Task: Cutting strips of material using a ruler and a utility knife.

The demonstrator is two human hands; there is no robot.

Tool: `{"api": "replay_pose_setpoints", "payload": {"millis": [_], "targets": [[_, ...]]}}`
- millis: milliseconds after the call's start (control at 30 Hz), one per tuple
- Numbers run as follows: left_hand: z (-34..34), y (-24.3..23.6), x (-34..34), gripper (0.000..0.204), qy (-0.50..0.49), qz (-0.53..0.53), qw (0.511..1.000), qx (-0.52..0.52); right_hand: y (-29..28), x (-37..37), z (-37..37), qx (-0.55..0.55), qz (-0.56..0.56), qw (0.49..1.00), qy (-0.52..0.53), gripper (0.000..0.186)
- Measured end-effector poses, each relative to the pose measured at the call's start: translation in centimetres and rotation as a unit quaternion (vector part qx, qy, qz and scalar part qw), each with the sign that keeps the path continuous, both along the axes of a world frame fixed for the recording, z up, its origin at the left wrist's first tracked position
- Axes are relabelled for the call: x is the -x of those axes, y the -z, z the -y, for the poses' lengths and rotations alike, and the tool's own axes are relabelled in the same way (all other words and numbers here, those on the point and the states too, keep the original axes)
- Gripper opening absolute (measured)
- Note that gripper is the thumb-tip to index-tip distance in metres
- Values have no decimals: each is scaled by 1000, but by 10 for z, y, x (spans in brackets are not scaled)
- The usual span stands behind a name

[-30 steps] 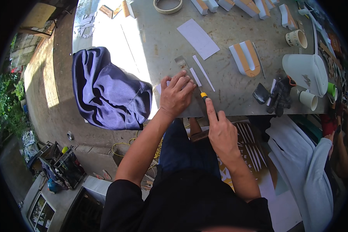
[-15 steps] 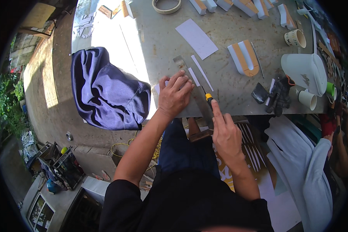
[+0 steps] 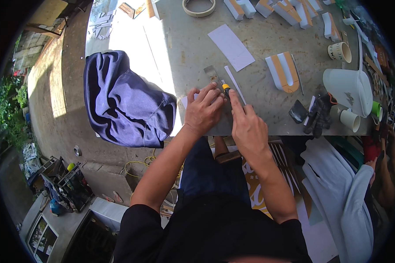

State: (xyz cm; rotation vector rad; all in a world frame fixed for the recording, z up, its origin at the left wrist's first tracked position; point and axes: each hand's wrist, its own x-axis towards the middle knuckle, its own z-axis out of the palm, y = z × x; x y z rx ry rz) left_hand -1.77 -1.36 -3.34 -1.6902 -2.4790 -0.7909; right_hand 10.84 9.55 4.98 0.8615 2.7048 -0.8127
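Note:
My left hand presses down with bent fingers on the metal blade of a try square, whose wooden handle juts past the table's near edge. Under and beside those fingers lies white sheet material, mostly covered. In my right hand is a utility knife with a yellow and black grip, index finger stretched along it. The knife's tip lies along the square's blade, close to my left fingertips. Just right of it rests a narrow white strip. A white rectangular sheet lies farther off.
A dark blue cloth bunches at the table's left. To the right are a U-shaped white and tan block, a black glove, a white container and cups. A tape roll and several blocks lie at the back.
My right hand has moved forward and left, bringing the knife up along the square beside my left fingers. The short white strip there is now mostly hidden. My view has shifted slightly.

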Motion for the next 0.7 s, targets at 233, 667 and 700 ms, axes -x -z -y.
{"api": "replay_pose_setpoints", "payload": {"millis": [233, 667, 700], "targets": [[-1, 2, -1, 16, 0, -1, 1000, -5, -4, 1, 1, -1, 14, 1000, -4, 69], [-1, 1, 0, 17, 4, 1, 1000, 0, -12, -2, 7, -14, 49, 999, -12, 67], [-1, 1, 0, 17, 7, 0, 1000, 5, -12, -4, 8, -15, 51, 999, -11, 68]]}}
